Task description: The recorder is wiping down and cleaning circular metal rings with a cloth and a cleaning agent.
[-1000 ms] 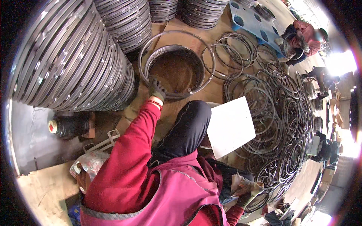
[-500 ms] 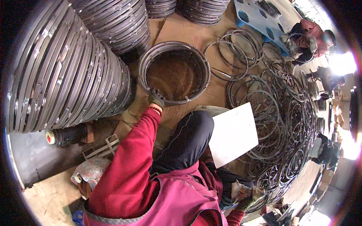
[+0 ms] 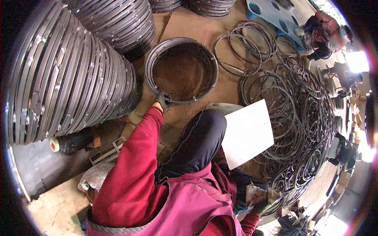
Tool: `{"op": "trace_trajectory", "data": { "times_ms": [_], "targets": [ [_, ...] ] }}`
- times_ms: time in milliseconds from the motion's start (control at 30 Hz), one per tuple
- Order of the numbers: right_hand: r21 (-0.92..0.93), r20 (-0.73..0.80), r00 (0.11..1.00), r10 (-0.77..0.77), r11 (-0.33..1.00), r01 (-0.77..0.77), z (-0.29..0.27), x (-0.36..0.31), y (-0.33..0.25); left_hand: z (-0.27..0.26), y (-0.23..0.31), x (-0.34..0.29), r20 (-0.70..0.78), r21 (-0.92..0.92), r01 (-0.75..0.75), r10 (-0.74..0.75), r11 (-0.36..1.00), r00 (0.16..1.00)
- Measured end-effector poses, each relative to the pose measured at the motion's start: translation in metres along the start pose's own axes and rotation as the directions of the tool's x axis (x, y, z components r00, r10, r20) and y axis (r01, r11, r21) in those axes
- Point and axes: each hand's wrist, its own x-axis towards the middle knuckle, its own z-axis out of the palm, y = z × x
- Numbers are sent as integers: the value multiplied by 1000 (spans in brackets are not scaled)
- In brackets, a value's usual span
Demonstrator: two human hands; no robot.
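In front of me, a low stack of round metal rings point(image 3: 215, 74) with small clips on the rims lies on brown cardboard. My left hand point(image 3: 160, 101), in a dark glove, is at the near left edge of this stack, fingers curled against the top metal ring. The dark fingertips blend into the rim. My right hand point(image 3: 263, 205), gloved, is low on the right beside a heap of loose rings point(image 3: 303, 118). Its fingers are partly hidden and blurred, so what it holds cannot be made out. A white board point(image 3: 249, 133) rests beside my bent knee.
Tall stacks of metal rings point(image 3: 71, 78) stand on the left. Several loose rings point(image 3: 244, 47) lie at the far right near a blue pallet point(image 3: 271, 15). Below the left stack are a dark spool point(image 3: 73, 142) and a light metal frame point(image 3: 108, 151). Another person point(image 3: 325, 35) is at the far right.
My left hand has shifted slightly outward along the ring's near left rim, and its fingers now show less. My view has moved a little; the ring stack keeps its place on the cardboard.
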Motion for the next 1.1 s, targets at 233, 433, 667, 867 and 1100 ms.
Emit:
{"op": "trace_trajectory", "data": {
  "times_ms": [233,433,667,867,1100],
  "targets": [
    [44,61,994,88,995,-91,6,34,22,-93,61,27,106,806,-258,299,532,948],
    [34,-5,991,134,990,-134,-24,43,28,-36,56,-6,338,941,-275,517,-197,786],
    [65,-26,992,124,990,-122,52,34,-9,-65,72,67,226,655,-181,38,734,973],
    [-354,-69,973,-219,918,181,65,37,-1,-92,113,87,240,616,-153,1,773,971],
    [-189,-164,974,-159,974,127,98,13,-54,-56,69,25,358,500,-245,59,831,932]
  ]
}}
